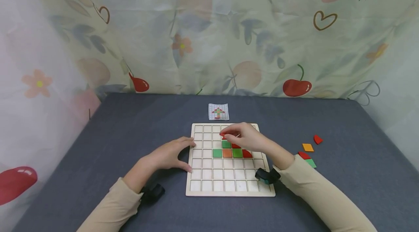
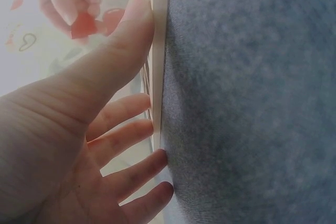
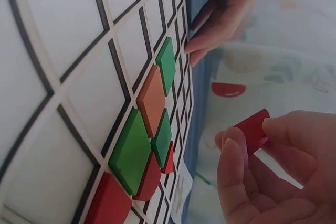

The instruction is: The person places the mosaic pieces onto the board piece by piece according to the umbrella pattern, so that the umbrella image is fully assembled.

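Note:
My right hand point(image 1: 247, 135) hovers over the upper middle of a white gridded wooden board point(image 1: 230, 192), pinching a red tile point(image 3: 253, 131) between thumb and fingertips. The held tile is off the board. Below that hand, one row holds a green tile point(image 1: 217, 153), an orange tile point(image 1: 227, 153), another green tile point(image 1: 237, 153) and a red tile with a curved edge point(image 1: 247, 154). Above them sit a green tile point(image 1: 226, 144) and a partly hidden red one point(image 1: 235, 146). My left hand point(image 1: 170, 152) rests at the board's left edge, thumb and fingers spread along it.
Loose tiles lie on the dark cloth right of the board: a red one point(image 1: 318, 139), an orange one point(image 1: 307, 147), another red one point(image 1: 304, 155) and a green one point(image 1: 311, 163). A small pattern card point(image 1: 218, 112) lies behind the board. A printed curtain point(image 1: 209, 43) hangs at the back.

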`<action>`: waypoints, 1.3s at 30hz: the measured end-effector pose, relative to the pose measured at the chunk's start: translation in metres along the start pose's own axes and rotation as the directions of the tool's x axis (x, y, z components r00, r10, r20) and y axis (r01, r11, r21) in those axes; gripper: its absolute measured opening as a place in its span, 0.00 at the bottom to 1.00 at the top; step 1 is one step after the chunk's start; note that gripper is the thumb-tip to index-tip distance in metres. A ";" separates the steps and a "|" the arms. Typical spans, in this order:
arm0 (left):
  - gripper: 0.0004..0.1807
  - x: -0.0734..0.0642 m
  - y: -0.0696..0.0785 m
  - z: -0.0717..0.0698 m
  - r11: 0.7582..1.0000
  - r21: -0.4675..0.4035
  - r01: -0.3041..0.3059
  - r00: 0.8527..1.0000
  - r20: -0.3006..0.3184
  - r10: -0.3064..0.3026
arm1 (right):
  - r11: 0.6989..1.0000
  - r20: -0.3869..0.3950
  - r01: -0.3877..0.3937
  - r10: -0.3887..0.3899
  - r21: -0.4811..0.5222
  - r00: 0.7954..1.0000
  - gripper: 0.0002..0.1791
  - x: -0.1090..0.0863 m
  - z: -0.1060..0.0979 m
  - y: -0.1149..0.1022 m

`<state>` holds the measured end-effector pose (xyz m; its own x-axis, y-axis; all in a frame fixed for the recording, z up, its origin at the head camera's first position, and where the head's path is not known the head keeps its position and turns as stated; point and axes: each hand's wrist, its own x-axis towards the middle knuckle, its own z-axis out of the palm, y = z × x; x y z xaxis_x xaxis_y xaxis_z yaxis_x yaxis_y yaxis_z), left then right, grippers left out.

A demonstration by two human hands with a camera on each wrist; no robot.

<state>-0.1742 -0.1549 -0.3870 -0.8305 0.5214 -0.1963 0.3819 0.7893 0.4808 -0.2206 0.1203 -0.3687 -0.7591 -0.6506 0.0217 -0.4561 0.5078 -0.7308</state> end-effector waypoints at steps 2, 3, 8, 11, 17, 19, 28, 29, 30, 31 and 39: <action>0.42 0.000 0.000 0.000 1.000 0.001 0.002 1.000 0.001 -0.002 | 1.000 -0.002 -0.003 0.003 -0.006 1.000 0.14 0.002 0.001 0.000; 0.42 0.000 -0.001 0.000 1.000 0.003 0.001 1.000 0.001 -0.001 | 1.000 -0.002 -0.005 0.005 -0.009 1.000 0.14 0.003 0.002 0.000; 0.42 0.000 0.000 -0.001 1.000 0.000 -0.003 1.000 -0.001 0.003 | 1.000 0.009 -0.029 0.029 -0.004 1.000 0.12 0.007 0.005 -0.002; 0.42 -0.001 0.000 -0.001 1.000 -0.003 -0.003 1.000 -0.002 0.003 | 1.000 0.021 -0.028 0.028 -0.009 0.999 0.11 0.010 0.007 -0.003; 0.41 0.000 0.000 0.000 1.000 -0.013 -0.003 1.000 -0.002 0.003 | 0.993 0.028 -0.016 0.019 -0.114 0.999 0.07 0.016 0.010 -0.005; 0.41 0.000 -0.001 0.000 1.000 -0.012 -0.008 1.000 -0.004 0.008 | 0.989 0.036 -0.024 0.030 -0.146 0.999 0.07 0.018 0.010 -0.005; 0.42 0.001 -0.002 0.001 1.000 -0.010 -0.009 1.000 -0.002 0.009 | 0.969 0.079 -0.049 0.070 -0.242 0.994 0.05 0.029 0.013 -0.005; 0.42 0.001 -0.002 0.000 1.000 -0.011 -0.008 1.000 -0.002 0.008 | 0.966 0.081 -0.053 0.076 -0.253 0.994 0.05 0.030 0.013 -0.006; 0.42 0.001 -0.002 0.000 1.000 -0.011 -0.008 1.000 -0.002 0.008 | 0.964 0.085 -0.053 0.078 -0.262 0.993 0.06 0.031 0.013 -0.006; 0.42 0.001 -0.002 0.000 1.000 -0.013 -0.008 1.000 -0.001 0.008 | 0.961 0.088 -0.054 0.080 -0.271 0.993 0.06 0.032 0.014 -0.007; 0.42 0.002 0.000 0.000 1.000 -0.017 0.000 1.000 -0.007 0.000 | 0.942 0.107 -0.015 0.054 -0.336 0.993 0.06 0.035 0.017 -0.009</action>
<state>-0.1755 -0.1543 -0.3879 -0.8333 0.5188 -0.1908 0.3747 0.7839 0.4950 -0.2349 0.0830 -0.3728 -0.7284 -0.6791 -0.0911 -0.5744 0.6778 -0.4590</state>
